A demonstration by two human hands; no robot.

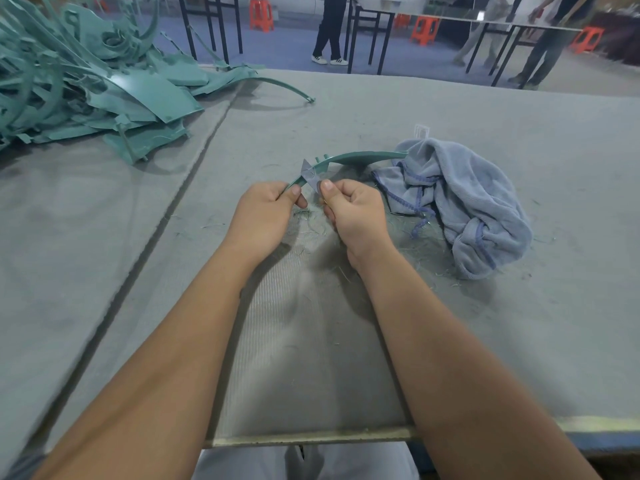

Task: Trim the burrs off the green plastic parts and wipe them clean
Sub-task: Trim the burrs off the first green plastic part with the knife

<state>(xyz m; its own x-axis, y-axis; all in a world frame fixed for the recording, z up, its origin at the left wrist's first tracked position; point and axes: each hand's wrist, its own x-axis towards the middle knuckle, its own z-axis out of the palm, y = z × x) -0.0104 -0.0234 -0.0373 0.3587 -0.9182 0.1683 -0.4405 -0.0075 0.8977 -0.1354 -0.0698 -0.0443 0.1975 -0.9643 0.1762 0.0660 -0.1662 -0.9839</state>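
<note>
Two bare forearms reach up from the near edge of the grey worktop (519, 323) and meet at its middle. The left hand (263, 216) has its fingers (297, 197) curled round the near end of a curved green plastic part (360, 158), pinching it between thumb and forefinger and holding it just above the surface. The right hand (356, 211) is closed round a small grey blade (309, 174), thumb on top, and the blade's tip lies against the part's edge just beyond the left thumb; whether it is actually cutting a burr at this instant is hard to tell, since the tool is small and partly hidden. The part arcs away to the right, and its far end appears to touch a crumpled blue cloth (464, 202) lying on the worktop just beside the right hand. Thin green shavings (311, 223) are scattered under and around both hands, which suggests a fair amount of trimming is already done here. At the far left of the worktop sits a large heap of green parts (86, 77), well apart from the hands; I cannot tell which of them, if any, are finished. By my reading the work is mid-trim on this piece, with its wiping not yet done and many parts possibly left.
</note>
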